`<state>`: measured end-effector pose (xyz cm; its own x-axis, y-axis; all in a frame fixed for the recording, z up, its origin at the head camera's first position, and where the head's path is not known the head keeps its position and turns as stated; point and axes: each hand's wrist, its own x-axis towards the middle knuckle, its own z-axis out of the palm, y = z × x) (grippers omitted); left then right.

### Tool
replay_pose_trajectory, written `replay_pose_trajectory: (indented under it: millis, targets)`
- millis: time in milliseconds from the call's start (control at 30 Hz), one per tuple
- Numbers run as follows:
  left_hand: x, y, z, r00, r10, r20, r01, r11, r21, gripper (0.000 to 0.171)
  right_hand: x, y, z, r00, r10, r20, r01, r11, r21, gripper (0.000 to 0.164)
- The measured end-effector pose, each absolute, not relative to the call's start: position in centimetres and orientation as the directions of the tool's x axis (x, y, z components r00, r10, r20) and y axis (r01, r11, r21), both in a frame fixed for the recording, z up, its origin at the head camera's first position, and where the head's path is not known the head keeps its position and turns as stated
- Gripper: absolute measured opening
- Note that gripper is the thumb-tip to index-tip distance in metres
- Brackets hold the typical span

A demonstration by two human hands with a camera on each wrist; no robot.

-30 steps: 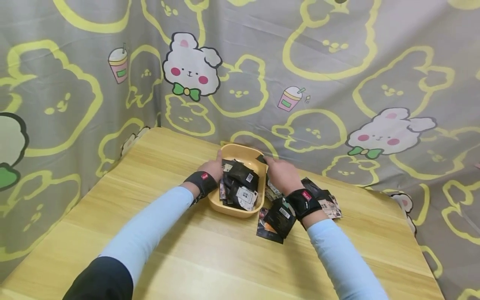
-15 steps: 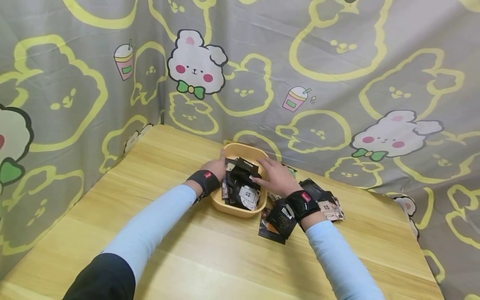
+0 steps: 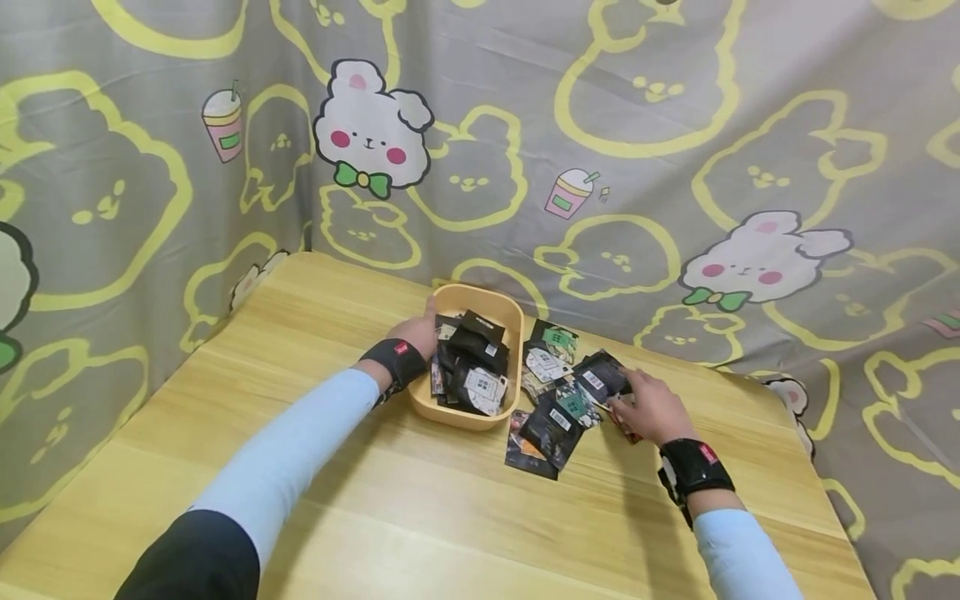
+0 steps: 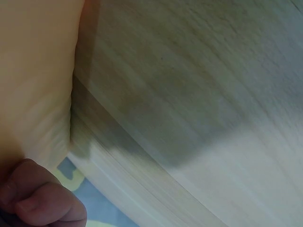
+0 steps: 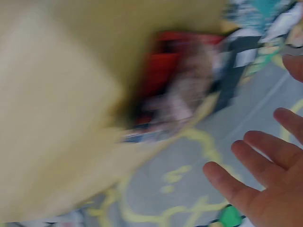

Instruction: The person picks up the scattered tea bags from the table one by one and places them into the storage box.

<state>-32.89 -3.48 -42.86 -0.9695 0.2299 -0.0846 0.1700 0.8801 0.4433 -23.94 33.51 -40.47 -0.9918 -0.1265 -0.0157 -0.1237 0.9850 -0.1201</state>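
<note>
A yellow-orange plastic bin holds several black and printed flat packets. My left hand grips the bin's left rim; in the left wrist view its curled fingers show beside the bin's outer wall. More flat packets lie in a loose, overlapping spread to the right of the bin, some dark with white barcode labels. Over the right end of that spread is my right hand, its fingers apart. The right wrist view shows those fingers extended near a blurred red-edged packet.
The wooden table carries the bin near its back edge. A grey curtain with yellow cartoon outlines hangs close behind the table and along its left side.
My right hand first held a dark packet at the bin's right rim, then let it go inside. It has since moved right to the loose packets. The left hand stays on the bin.
</note>
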Motion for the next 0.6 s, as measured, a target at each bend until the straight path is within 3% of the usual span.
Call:
replay_pose_trajectory:
  millis: [367,600]
  targets:
    - [-32.2,-3.3,-42.1,-0.968,0.225,-0.116,0.154,0.887,0.436,0.072,-22.5,36.5,-43.2,-0.987,-0.065,-0.145,-0.042,0.987,-0.157,0.070]
    - [-31.6,-3.3,-41.3,-0.970,0.219,-0.103,0.155,0.889,0.430,0.070,-22.5,36.7,-43.5,-0.995,-0.066,-0.078,-0.056,0.991,-0.119,0.040]
